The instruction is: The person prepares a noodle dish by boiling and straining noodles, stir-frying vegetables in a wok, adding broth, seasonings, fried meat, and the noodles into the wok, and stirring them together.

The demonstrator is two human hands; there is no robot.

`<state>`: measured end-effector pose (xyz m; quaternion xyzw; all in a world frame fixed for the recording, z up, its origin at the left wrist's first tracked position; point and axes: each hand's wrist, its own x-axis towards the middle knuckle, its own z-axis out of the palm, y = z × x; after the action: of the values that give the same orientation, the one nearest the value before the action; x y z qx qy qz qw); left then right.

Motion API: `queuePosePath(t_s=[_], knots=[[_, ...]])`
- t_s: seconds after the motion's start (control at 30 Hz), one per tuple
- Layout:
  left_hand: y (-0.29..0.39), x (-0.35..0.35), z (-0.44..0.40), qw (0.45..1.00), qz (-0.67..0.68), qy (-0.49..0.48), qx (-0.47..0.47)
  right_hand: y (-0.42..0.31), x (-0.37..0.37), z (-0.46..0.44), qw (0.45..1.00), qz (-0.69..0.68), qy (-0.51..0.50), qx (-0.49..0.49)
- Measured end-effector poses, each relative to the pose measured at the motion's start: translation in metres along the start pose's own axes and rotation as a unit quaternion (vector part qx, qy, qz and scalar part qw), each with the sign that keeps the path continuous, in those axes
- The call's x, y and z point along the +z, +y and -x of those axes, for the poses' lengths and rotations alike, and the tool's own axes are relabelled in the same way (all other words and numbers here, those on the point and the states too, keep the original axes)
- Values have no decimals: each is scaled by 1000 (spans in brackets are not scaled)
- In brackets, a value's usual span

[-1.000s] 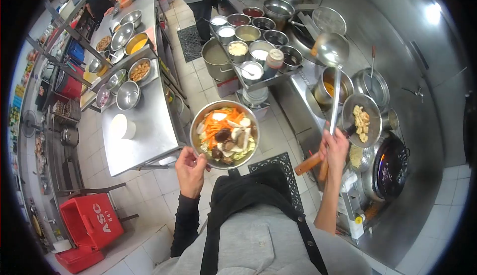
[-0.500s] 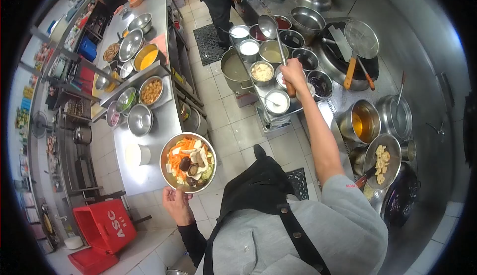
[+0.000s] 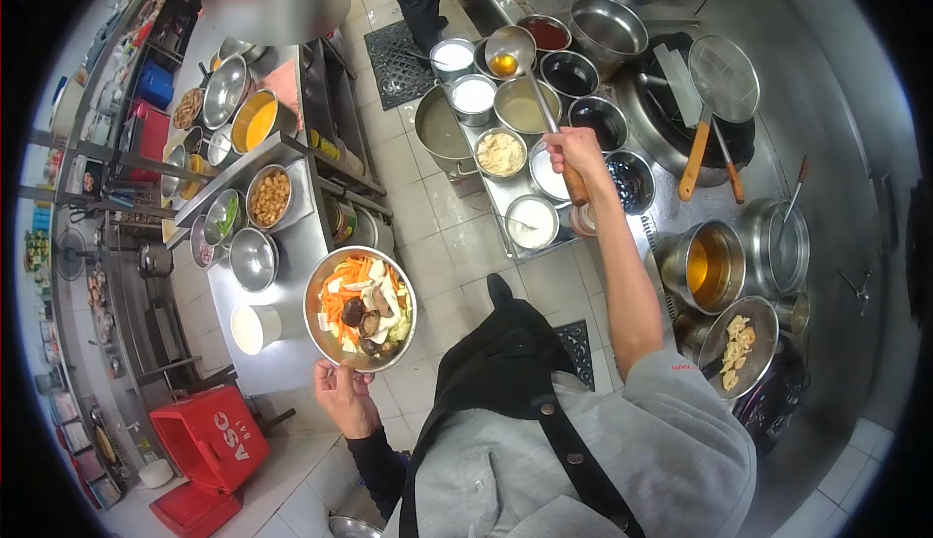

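Observation:
My left hand (image 3: 345,397) grips the near rim of a steel bowl (image 3: 319,342), holding it up beside the left counter. In the bowl lie carrot strips (image 3: 340,290), dark mushrooms (image 3: 352,312), pale slices and greens. My right hand (image 3: 580,156) is closed around the wooden handle of a ladle (image 3: 546,103). The ladle's cup hovers over the seasoning containers on the right and carries a little amber liquid (image 3: 503,65). Beneath my right forearm are a container of white powder (image 3: 532,221) and a container of dark liquid (image 3: 630,183).
A wok strainer with pale cooked pieces (image 3: 738,348) rests near a pot of amber oil (image 3: 714,266) at right. A mesh skimmer (image 3: 724,76) lies on the wok station. Bowls and a white tub (image 3: 256,329) stand on the left counter (image 3: 292,368). A co-worker's legs (image 3: 416,8) are ahead.
The ladle has shifted slightly left, and amber liquid now shows in its cup. Another person has come into view at the back left. My left hand still holds the vegetable bowl.

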<state>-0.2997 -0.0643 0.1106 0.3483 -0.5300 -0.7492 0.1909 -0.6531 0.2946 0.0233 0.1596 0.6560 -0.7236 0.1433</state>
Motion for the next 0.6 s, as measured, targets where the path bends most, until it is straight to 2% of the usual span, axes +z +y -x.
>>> queuePosePath(t_s=[0.1,0.23,0.4,0.5,0.6], knots=[[-2,1,4,1000,-13,-13,-2,-8,-10,22,993,-116,-18,8],[0,0,18,999,-17,-30,9,-16,-21,61,984,-176,-21,-26],[5,-15,42,996,-23,-81,13,-12,-59,114,936,-343,-66,-43],[7,-21,56,985,-43,-164,18,2,-87,173,885,-447,-115,-63],[4,1,87,968,-52,-245,11,18,-126,281,864,-485,-75,-110]])
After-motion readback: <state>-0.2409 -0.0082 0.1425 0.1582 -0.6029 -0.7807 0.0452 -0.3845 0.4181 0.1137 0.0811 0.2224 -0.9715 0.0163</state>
